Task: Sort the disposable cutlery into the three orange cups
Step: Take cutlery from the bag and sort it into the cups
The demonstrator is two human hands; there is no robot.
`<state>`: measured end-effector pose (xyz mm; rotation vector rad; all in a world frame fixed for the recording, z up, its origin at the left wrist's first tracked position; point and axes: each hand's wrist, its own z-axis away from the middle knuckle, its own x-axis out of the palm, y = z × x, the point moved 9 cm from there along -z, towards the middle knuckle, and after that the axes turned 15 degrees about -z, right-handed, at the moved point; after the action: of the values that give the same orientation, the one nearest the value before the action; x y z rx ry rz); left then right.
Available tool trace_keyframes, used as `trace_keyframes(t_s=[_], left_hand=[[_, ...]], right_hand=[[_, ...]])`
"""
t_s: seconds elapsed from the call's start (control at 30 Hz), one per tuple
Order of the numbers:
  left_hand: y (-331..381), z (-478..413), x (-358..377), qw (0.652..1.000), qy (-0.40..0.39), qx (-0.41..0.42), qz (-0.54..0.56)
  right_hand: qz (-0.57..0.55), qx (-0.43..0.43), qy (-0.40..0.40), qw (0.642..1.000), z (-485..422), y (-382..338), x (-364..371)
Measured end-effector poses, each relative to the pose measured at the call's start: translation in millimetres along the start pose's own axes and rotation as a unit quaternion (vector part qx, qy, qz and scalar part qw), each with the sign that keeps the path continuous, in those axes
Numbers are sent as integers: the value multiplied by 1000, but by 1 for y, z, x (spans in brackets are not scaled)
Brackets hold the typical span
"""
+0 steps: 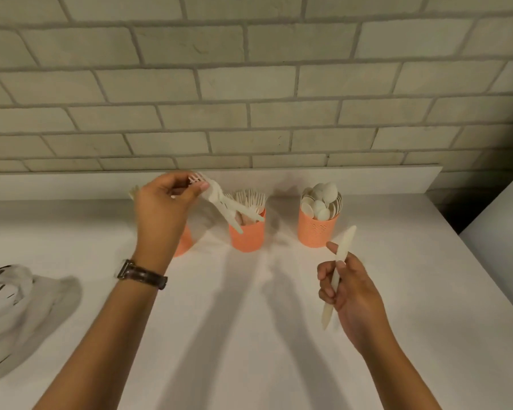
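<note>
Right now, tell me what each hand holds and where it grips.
Left hand: a few white forks, gripped just below the tines. Right hand: one knife, gripped mid-length.

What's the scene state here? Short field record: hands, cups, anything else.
left hand: holds a bunch of white forks, blurred, above the left cup
right hand: holds one knife, blade up
left cup: mostly hidden by the left hand, contents unclear
middle cup: forks, tines up
right cup: spoons, bowls up
counter: white, brick wall behind
bag: crumpled, grey-white, at far left
</note>
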<state>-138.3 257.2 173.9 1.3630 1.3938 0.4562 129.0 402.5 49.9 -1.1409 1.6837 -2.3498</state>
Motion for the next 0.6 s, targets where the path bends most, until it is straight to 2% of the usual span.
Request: trace_keyframes(t_s=[0.1,0.23,0.6], left_hand=[[5,-21,8,995,32,39,-84],[5,-36,33,983,19,69,-170],[22,-61,88,971,-26,157,-180]], right_hand=[[-4,3,-2,1000,-2,-4,-5],[8,6,-6,1000,-6,-6,-6],[-4,-16,59,998,6,3,-16]])
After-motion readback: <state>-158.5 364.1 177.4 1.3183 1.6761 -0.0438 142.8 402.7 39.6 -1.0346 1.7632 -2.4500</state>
